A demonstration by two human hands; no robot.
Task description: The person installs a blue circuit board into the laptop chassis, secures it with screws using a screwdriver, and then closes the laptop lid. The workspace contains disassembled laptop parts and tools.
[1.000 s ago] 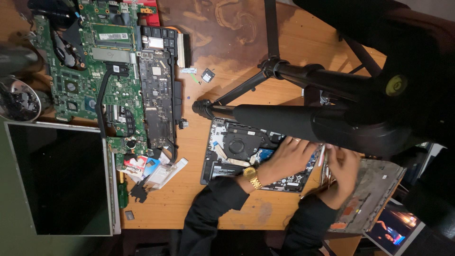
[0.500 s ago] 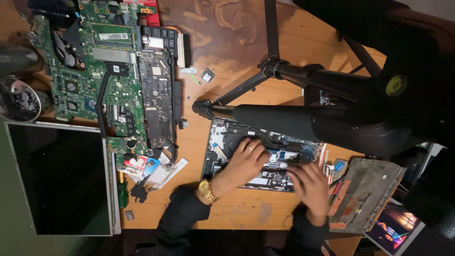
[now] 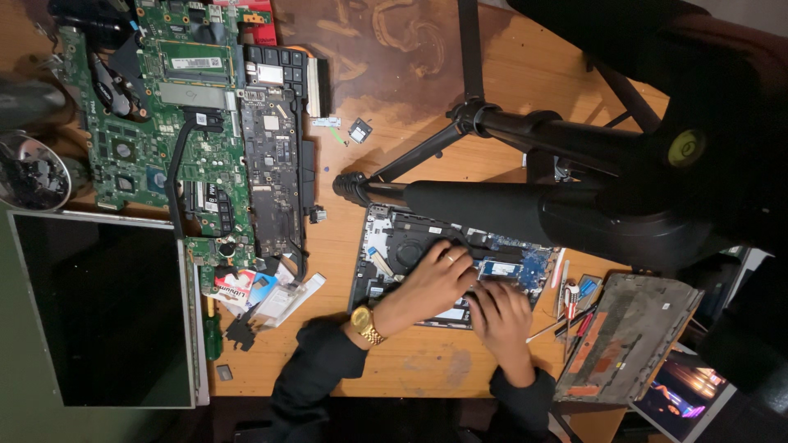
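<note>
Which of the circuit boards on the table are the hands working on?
The one inside the opened laptop base, under the left hand and right hand; the green boards lie loose, far left.

Both hands (image 3: pixel 468 295) and tripod (image 3: pixel 525 205) hide the opened laptop's (image 3: pixel 386 246) middle.

Both hands lie side by side, palms down, close enough that the fingers nearly meet. The left hand (image 3: pixel 433 283) reaches up and to the right, fingers spread and lightly curled, a ring on one finger and a gold wristwatch (image 3: pixel 366 324) at the wrist. The right hand (image 3: pixel 501 318) points upward, fingers bent. Dark sleeves cover both forearms.
</note>
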